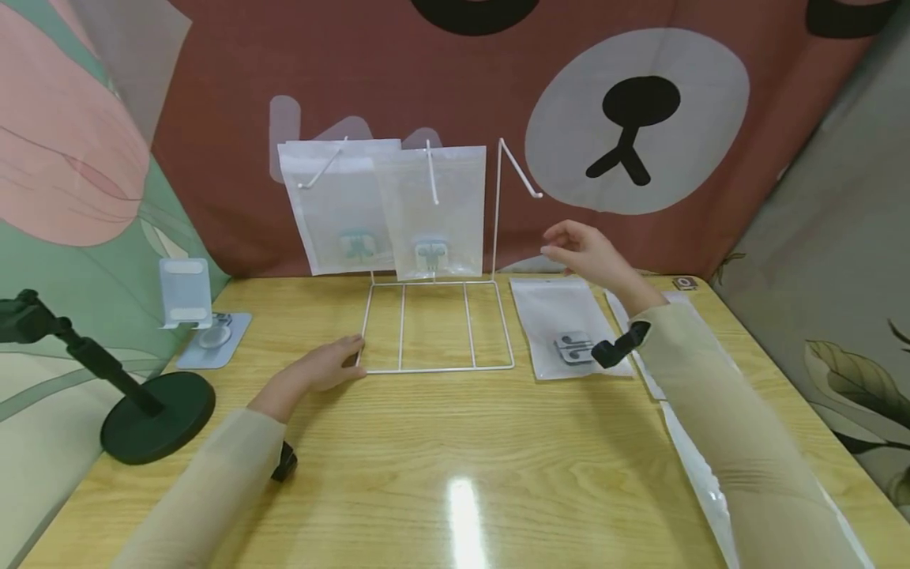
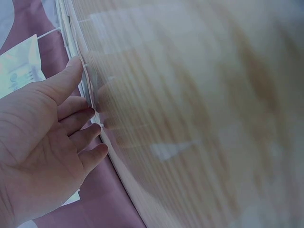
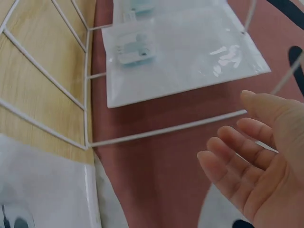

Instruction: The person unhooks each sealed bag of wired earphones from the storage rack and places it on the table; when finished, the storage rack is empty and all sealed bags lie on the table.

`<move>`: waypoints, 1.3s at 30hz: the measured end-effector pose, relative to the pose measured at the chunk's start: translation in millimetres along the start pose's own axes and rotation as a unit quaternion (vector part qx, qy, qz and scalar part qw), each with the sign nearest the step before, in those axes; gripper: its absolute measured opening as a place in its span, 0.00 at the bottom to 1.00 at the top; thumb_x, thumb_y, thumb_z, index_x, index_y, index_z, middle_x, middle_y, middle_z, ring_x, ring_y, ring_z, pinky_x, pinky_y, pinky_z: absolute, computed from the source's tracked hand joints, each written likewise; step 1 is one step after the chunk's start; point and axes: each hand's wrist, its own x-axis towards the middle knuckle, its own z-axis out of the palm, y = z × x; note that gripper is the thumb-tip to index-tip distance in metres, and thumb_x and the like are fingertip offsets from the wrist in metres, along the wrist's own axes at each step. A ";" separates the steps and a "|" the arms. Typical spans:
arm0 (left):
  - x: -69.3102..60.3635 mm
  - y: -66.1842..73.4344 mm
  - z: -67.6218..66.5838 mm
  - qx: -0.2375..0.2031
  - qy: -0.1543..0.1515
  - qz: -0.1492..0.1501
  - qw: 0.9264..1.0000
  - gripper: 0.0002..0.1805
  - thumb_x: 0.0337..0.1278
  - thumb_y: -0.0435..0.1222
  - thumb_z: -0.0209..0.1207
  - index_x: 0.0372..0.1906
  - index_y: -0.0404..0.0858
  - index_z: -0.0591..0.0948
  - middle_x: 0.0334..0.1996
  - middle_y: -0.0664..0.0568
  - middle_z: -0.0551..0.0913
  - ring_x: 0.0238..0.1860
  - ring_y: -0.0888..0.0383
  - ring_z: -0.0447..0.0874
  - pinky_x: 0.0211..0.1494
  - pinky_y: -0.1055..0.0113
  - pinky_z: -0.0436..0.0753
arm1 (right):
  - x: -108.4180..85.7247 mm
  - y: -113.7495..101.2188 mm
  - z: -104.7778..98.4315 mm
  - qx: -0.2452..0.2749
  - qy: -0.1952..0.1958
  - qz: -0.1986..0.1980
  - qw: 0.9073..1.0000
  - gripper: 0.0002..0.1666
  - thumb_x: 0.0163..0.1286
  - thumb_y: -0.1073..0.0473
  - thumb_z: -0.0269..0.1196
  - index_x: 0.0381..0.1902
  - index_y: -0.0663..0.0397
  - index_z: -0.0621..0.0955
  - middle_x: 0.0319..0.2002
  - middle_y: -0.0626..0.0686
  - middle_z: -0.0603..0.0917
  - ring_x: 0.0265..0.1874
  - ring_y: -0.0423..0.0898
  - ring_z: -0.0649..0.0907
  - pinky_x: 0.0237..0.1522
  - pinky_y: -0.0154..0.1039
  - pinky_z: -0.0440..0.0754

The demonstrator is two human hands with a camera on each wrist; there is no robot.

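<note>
A white wire rack (image 1: 455, 369) stands on the table with three hooks at its top. Two translucent white zip bags (image 1: 455, 205), each with a small earphone pack (image 1: 431, 254) inside, hang from the left and middle hooks. My left hand (image 1: 317, 367) touches the front left corner of the rack's base, thumb and fingers apart. Raised near the bare right hook (image 1: 522, 170), my right hand (image 1: 586, 251) holds nothing. In the right wrist view its fingers (image 3: 237, 152) are loosely bent beside the rack's right upright. Another zip bag (image 1: 562, 316) with earphones (image 1: 574, 348) lies on the table below it.
More white bags (image 1: 700, 482) lie under and beside my right forearm. On the left are a pale blue phone stand (image 1: 186, 292) and a black round-based stand (image 1: 158, 417). A small dark square (image 1: 685, 283) lies at the back right. A printed cloth hangs behind the table.
</note>
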 end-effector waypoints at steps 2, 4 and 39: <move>0.0 0.7 -0.3 -0.002 0.000 -0.001 1.000 0.35 0.64 0.40 0.54 0.67 0.24 0.56 0.66 0.29 0.51 0.66 0.35 0.49 0.65 0.45 0.54 | 10.7 -3.6 9.6 0.008 0.005 0.006 1.000 0.22 0.67 0.52 0.58 0.53 0.58 0.72 0.44 0.57 0.77 0.39 0.47 0.77 0.32 0.37 0.80; 0.3 1.1 -0.5 -0.002 0.000 -0.004 1.000 0.35 0.64 0.40 0.54 0.67 0.24 0.56 0.67 0.30 0.51 0.66 0.35 0.49 0.65 0.45 0.54 | 20.6 -7.4 18.7 0.020 0.013 0.011 1.000 0.22 0.67 0.52 0.59 0.54 0.59 0.71 0.45 0.57 0.77 0.40 0.48 0.77 0.31 0.36 0.80; 0.2 2.5 -0.3 0.004 -0.001 -0.001 1.000 0.35 0.64 0.40 0.54 0.66 0.22 0.56 0.66 0.29 0.52 0.66 0.35 0.49 0.65 0.45 0.55 | 82.7 -47.5 88.5 0.198 0.069 0.049 0.976 0.19 0.70 0.56 0.55 0.51 0.63 0.66 0.51 0.58 0.68 0.44 0.54 0.76 0.45 0.39 0.79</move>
